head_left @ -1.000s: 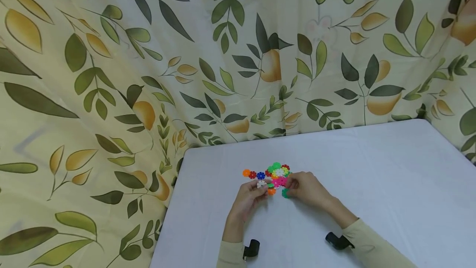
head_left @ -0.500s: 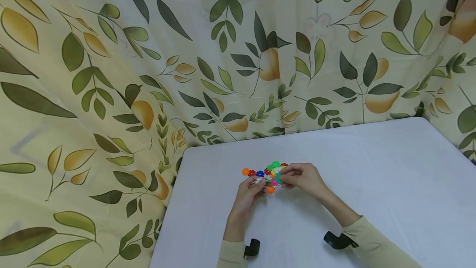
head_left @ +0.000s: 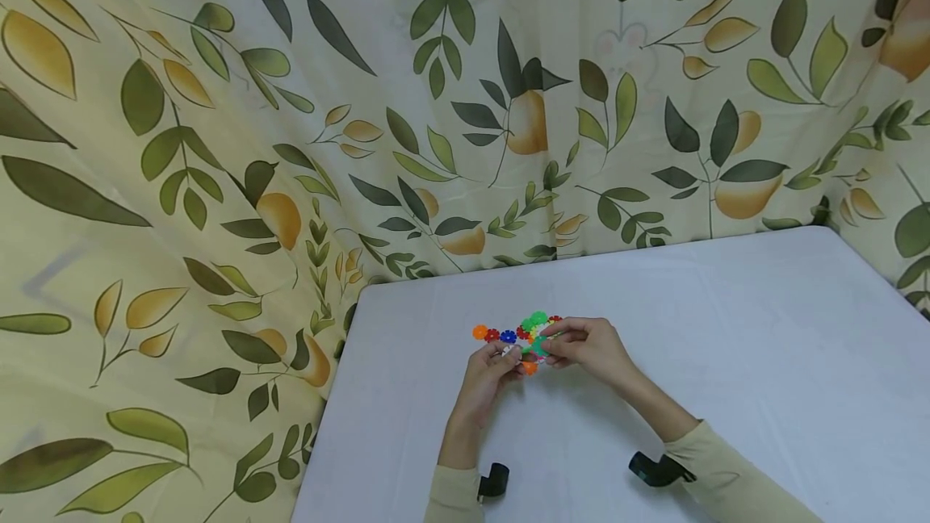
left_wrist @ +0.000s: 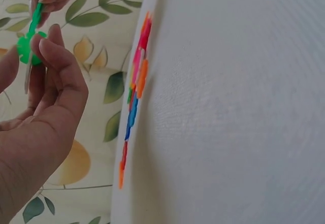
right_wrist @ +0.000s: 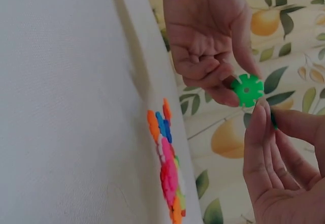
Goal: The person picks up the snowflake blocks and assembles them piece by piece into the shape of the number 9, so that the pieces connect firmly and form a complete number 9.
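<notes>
My left hand [head_left: 481, 382] pinches a bright green notched plastic disc [right_wrist: 247, 90] and a white disc [left_wrist: 28, 79], seen edge-on in the left wrist view, which appear joined. Between the thumb and fingertips of my right hand [head_left: 592, 349] is a darker green disc [head_left: 538, 346]. Its edge meets the bright green disc's rim; fingers hide how deep the notches sit. Behind both hands, a flat assembly of colourful discs lies on the table, with a blue disc [head_left: 508, 336] and an orange disc [head_left: 480, 332] at its left. My right hand covers part of that assembly.
The table [head_left: 726, 345] has a white cover. A leaf-and-fruit patterned curtain [head_left: 450, 144] hangs along its back and left sides. Black wrist-camera mounts [head_left: 494, 480] sit at both sleeves.
My right hand has moved up and to the left, bringing its green disc from the front right to the disc in my left hand. Over the last half second both hands barely move.
</notes>
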`<state>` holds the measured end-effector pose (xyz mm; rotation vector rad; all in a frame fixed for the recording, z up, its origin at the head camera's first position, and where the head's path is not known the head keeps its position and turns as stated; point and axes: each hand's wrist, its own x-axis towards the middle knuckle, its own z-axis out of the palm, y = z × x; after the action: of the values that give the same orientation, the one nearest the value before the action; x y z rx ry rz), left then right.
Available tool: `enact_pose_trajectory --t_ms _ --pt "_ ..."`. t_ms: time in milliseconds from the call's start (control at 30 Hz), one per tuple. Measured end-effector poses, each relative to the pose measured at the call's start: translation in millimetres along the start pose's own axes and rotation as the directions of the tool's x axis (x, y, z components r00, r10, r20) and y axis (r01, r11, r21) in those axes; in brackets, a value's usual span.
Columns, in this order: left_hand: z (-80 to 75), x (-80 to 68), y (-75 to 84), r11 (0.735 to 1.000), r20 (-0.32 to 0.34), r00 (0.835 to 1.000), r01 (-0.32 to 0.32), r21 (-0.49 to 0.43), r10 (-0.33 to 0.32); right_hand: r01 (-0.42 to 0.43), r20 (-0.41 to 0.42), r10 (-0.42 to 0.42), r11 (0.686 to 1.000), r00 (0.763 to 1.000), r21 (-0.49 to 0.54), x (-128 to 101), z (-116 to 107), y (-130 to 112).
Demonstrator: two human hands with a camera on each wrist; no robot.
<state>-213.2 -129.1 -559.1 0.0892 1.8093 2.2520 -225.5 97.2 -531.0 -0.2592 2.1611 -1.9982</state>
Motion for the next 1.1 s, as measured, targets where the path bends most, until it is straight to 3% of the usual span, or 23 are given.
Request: enact_pose_trajectory --t_ms 600,833,1100 --pt "0.7 1.0 0.1 0.999 0.021 0.999 -0.034 0.023 0.034 0.025 0.023 -0.026 0.999 0.999 0.039 -0.7 -2.7 -4.0" --pt "1.2 3.1 0.0 0.995 0.029 0.998 -0.066 0.074 0.064 0.023 0.051 -0.024 1.000 0.998 0.020 2.1 -4.9 -4.6" --pt "-2.7 -0.8 -3.7 0.980 0.086 0.996 -0.035 0.194 0.018 0.005 0.077 -0.005 1.000 0.997 0.007 -0.9 1.4 3.7"
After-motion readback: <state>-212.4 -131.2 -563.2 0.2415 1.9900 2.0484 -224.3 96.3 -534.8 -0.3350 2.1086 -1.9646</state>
